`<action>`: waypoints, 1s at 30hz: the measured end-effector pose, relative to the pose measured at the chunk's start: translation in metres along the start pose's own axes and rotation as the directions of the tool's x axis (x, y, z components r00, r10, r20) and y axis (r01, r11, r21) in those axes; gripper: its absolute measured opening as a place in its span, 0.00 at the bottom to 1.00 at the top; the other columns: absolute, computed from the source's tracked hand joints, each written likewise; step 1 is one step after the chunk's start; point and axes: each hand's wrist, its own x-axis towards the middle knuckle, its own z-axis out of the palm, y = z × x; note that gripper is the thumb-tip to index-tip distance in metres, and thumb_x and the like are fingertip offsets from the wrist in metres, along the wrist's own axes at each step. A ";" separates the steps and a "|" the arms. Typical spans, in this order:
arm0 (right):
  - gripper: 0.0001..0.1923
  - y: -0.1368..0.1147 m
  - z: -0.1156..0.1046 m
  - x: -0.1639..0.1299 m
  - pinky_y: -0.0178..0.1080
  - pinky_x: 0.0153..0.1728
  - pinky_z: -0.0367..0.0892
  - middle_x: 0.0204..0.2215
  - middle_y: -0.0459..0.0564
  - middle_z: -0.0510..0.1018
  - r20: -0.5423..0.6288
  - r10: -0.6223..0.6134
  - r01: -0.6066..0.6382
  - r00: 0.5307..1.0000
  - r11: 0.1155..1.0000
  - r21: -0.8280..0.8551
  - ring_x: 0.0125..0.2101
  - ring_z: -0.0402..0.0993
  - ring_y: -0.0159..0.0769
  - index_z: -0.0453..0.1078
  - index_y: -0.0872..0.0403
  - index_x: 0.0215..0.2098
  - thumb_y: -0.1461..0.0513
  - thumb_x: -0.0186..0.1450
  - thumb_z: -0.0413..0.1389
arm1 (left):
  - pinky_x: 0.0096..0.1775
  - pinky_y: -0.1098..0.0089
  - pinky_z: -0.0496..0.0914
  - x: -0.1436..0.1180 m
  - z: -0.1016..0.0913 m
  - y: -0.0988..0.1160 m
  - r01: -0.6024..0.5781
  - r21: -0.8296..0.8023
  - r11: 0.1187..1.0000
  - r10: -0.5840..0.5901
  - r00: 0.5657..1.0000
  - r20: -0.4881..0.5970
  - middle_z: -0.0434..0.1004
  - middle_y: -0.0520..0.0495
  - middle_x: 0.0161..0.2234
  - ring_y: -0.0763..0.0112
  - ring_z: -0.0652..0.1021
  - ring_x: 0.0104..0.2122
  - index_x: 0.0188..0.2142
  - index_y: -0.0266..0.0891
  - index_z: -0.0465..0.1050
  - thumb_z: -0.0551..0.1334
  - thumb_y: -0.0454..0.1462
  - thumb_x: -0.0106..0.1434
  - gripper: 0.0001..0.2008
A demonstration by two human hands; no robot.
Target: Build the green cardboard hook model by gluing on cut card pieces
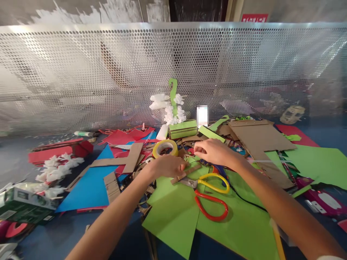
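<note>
- A red sign [254, 17] hangs on the wall behind the perforated metal screen [81, 72], at the top of the view. It carries pale characters, but they are cut off by the upper edge and too blurred to read.
- A green box [25, 207] lies at the left edge of the surface. It has small white markings on its side, too small to make out.
- A white card [202, 115] stands by the far edge of the surface. Its face is blurred out and nothing can be read on it.
- No other text, brand or number can be read.
</note>
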 end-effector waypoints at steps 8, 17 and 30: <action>0.11 -0.004 0.004 -0.002 0.39 0.37 0.64 0.41 0.53 0.86 0.159 -0.142 0.144 0.977 0.990 -0.003 0.40 0.81 0.46 0.80 0.49 0.46 0.54 0.69 0.61 | 0.35 0.60 0.70 -0.003 -0.002 0.031 0.040 0.382 0.923 -0.081 0.993 0.091 0.85 0.39 0.35 0.54 0.82 0.33 0.36 0.40 0.79 0.62 0.35 0.62 0.06; 0.10 -0.006 0.003 -0.002 0.38 0.36 0.63 0.39 0.54 0.87 0.277 -0.166 0.191 0.946 0.979 -0.067 0.41 0.83 0.47 0.81 0.51 0.40 0.59 0.72 0.56 | 0.36 0.68 0.68 -0.009 -0.027 0.026 0.029 0.028 0.999 -0.031 0.996 0.079 0.83 0.45 0.39 0.64 0.81 0.36 0.41 0.41 0.75 0.60 0.42 0.67 0.09; 0.14 0.006 -0.019 -0.007 0.39 0.36 0.62 0.43 0.53 0.87 0.340 -0.158 0.153 0.927 0.987 0.042 0.40 0.81 0.45 0.82 0.51 0.45 0.57 0.73 0.54 | 0.46 0.66 0.74 0.001 -0.026 -0.008 -0.096 -0.831 0.548 0.006 0.994 -0.111 0.84 0.38 0.46 0.64 0.82 0.42 0.46 0.37 0.79 0.63 0.53 0.71 0.21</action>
